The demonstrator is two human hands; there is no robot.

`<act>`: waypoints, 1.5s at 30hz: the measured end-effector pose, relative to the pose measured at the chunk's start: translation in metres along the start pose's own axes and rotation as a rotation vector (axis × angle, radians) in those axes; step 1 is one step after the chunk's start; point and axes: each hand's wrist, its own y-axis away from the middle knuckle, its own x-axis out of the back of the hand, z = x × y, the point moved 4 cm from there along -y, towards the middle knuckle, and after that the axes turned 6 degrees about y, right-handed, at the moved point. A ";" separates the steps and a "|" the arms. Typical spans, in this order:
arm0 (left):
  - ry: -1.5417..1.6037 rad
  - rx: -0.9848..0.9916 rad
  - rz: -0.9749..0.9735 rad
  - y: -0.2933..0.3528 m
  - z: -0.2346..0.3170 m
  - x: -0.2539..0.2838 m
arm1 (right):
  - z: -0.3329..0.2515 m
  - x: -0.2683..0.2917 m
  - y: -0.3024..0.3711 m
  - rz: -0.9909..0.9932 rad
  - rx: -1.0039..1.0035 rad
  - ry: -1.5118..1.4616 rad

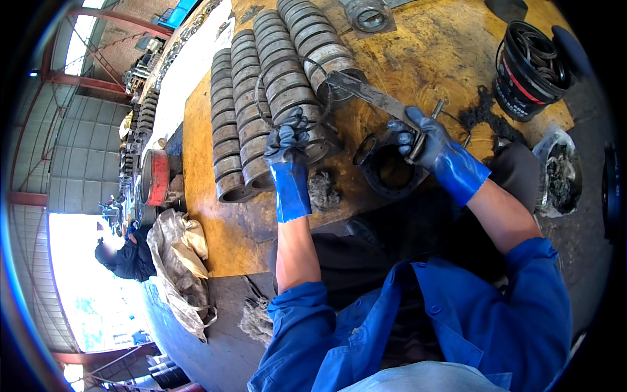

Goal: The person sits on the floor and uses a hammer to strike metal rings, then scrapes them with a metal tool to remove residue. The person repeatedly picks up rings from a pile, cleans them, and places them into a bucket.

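My left hand (pixel 287 138), in a blue and grey rubber glove, is closed on the near edge of a thin metal ring (pixel 260 98) held upright above rows of metal cylinders. My right hand (pixel 424 140), gloved alike, grips a flat metal scraper (pixel 375 98) and, it seems, a short thin rod (pixel 439 108) crossing it. The scraper's far end reaches the right side of the ring; whether they touch I cannot tell. Beneath my right hand stands a dark hollow metal part (pixel 392 171). A grey wad of rag (pixel 322 191) lies between my hands on the stained yellow work surface (pixel 202 235).
Several rows of ribbed metal cylinders (pixel 225 124) stretch away ahead. At the right are a black bucket (pixel 516 91) containing rings and a clear plastic bag (pixel 555 170). Leftward stand a red drum (pixel 159 178) and a dirty sack (pixel 173 261). Another person (pixel 130 255) is farther left.
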 end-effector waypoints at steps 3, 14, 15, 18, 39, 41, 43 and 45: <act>0.034 0.083 0.060 0.001 -0.005 0.001 | 0.001 0.001 0.000 -0.024 -0.009 -0.014; -0.012 0.013 0.037 0.000 -0.012 0.007 | -0.002 -0.009 0.003 0.077 0.001 0.038; -0.086 -0.014 -0.018 0.000 -0.012 0.008 | -0.004 -0.006 0.002 0.115 0.007 0.055; 0.095 0.122 0.008 -0.004 -0.013 0.010 | -0.006 -0.007 0.002 0.148 0.015 0.060; -0.365 0.203 -0.228 0.012 0.000 -0.008 | -0.019 0.001 0.011 0.175 0.093 0.301; -0.364 0.206 -0.231 0.009 -0.007 -0.007 | -0.018 -0.001 0.013 0.200 0.133 0.365; -0.407 0.231 -0.213 0.006 -0.015 -0.003 | -0.018 -0.008 0.019 0.211 0.174 0.526; -0.507 0.231 -0.229 0.000 -0.020 0.002 | -0.017 -0.015 0.022 0.221 0.206 0.670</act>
